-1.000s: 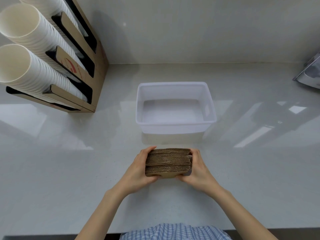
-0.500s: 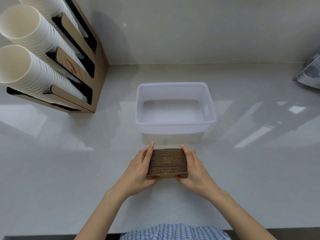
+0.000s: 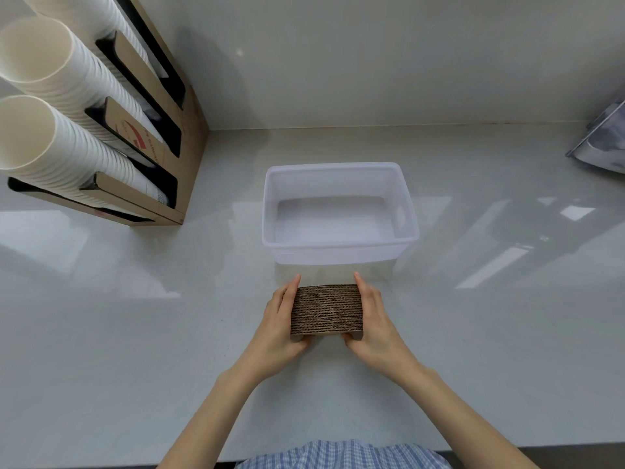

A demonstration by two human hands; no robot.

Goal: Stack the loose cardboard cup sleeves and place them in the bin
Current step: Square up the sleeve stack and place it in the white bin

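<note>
A squared-up stack of brown cardboard cup sleeves point(image 3: 326, 309) stands on edge on the pale counter, its corrugated edges facing up. My left hand point(image 3: 280, 323) presses flat against the stack's left side and my right hand point(image 3: 372, 319) against its right side, fingers straight, thumbs under the near edge. A translucent white plastic bin point(image 3: 338, 247) sits just beyond the stack with nothing inside it.
A cardboard cup dispenser point(image 3: 162, 137) holding rows of white paper cups point(image 3: 57, 96) stands at the back left. A shiny metal object point(image 3: 605, 147) pokes in at the right edge. The wall runs behind the bin; the counter's front edge is near my body.
The stack has been squared and narrowed between my palms. My fingers went from curled around its ends to flat along its sides, and the stack shifted slightly toward the bin.
</note>
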